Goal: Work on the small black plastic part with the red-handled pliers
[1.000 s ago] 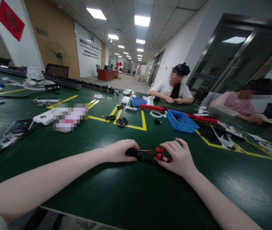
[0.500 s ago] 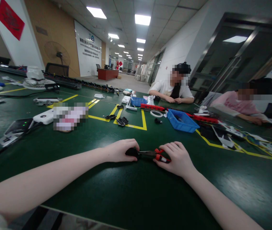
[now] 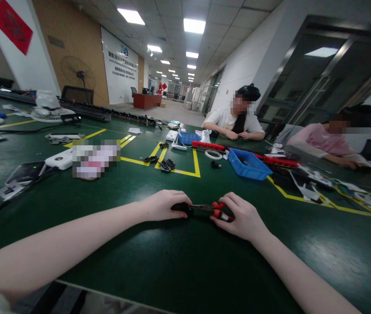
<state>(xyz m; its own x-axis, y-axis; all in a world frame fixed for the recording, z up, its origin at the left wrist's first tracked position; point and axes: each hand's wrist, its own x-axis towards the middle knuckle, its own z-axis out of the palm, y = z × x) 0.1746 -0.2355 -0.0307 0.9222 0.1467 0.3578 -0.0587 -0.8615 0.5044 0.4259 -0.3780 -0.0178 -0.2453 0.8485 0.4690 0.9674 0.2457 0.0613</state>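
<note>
My left hand [image 3: 165,206] is closed around a small black part [image 3: 182,209], its thumb below and fingers above. My fingers cover some of the part, so I cannot tell its exact kind. From the right, my right hand [image 3: 241,216] grips the red-and-black handles of a pair of long-nose pliers [image 3: 217,211]. The pliers' narrow jaws point left and reach the black part; whether they pinch it is too small to make out. Both hands are just above or resting on the green table [image 3: 159,257].
Several black pieces [image 3: 166,165] lie beyond my hands, with a small black part [image 3: 216,165] nearby. A blue bin [image 3: 249,165] stands at the right. A phone [image 3: 97,160] and white power bank [image 3: 60,158] lie left. Two people [image 3: 234,124] sit across the table.
The pliers and my right hand have shifted very slightly right, and the right-hand fingers have drawn in a little. My left hand has barely moved and keeps hold of the black part.
</note>
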